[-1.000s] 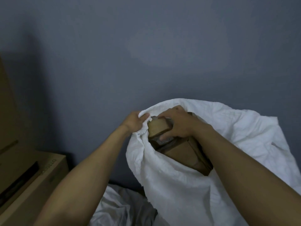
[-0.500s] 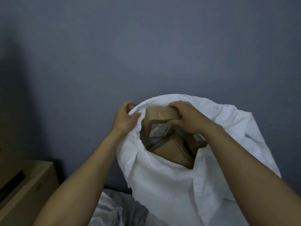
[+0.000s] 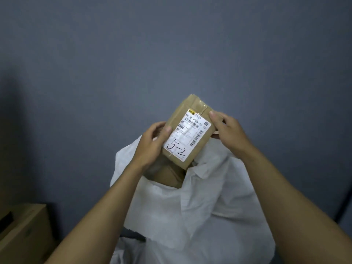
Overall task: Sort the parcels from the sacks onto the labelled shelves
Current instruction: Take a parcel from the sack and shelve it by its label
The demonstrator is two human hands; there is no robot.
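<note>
- Both grips were engaged on the parcel [image 3: 188, 130]. The left hand [image 3: 152, 143] pinched its left long edge, thumb on the front face and fingers behind. The right hand [image 3: 228, 134] pinched the upper right edge the same way.
- The parcel was held in the air over the sack [image 3: 200, 206] mouth, tilted, with the label [image 3: 177, 147] facing the camera. Whether its bottom corner touched the cloth couldn't be told.
- The label carried a handwritten "5-2" (presumably the shelf code).
- Handling, as a judgement: it was a small taped cardboard box with stiff walls. It was likely light, since fingertip pinches alone carried it.
- The glossy tape across the top looked slick. A better hold would be on bare cardboard, across the short width, and one hand would probably do.
- Fragility was unknown, as no warning mark was legible.
- The sack was soft white cloth, slumped open, with more brown parcels [image 3: 167, 174] in its mouth (they could shift if the cloth were tugged).
- Further out, a cardboard box [image 3: 22, 231] sat at lower left and a grey wall [image 3: 171, 54] stood behind. No shelves were in view.
</note>
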